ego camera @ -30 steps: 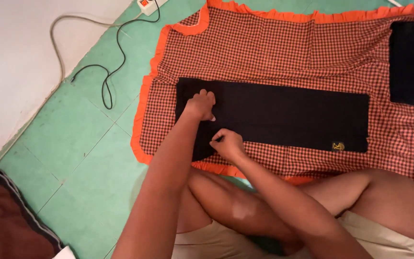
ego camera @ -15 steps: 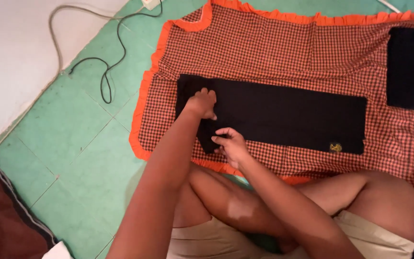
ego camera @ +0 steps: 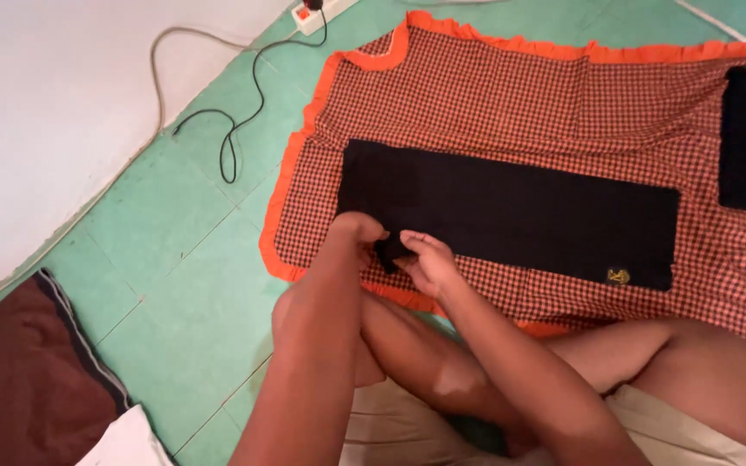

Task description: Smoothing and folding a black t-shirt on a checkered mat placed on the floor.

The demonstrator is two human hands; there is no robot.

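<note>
The black garment (ego camera: 511,216) lies folded into a long flat strip on the checked cloth (ego camera: 494,95), which is spread on the green floor (ego camera: 174,259). The left hand (ego camera: 357,231) and right hand (ego camera: 425,259) both pinch the garment's near left corner, fingers closed on the fabric. The material looks soft, light and limp; it likely sags if lifted by one point. Grip along folded edges or corners.

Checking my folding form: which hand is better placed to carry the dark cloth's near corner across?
Probably the right hand: its fingers pinch the dark cloth corner; the left hand sits beside it.
</note>
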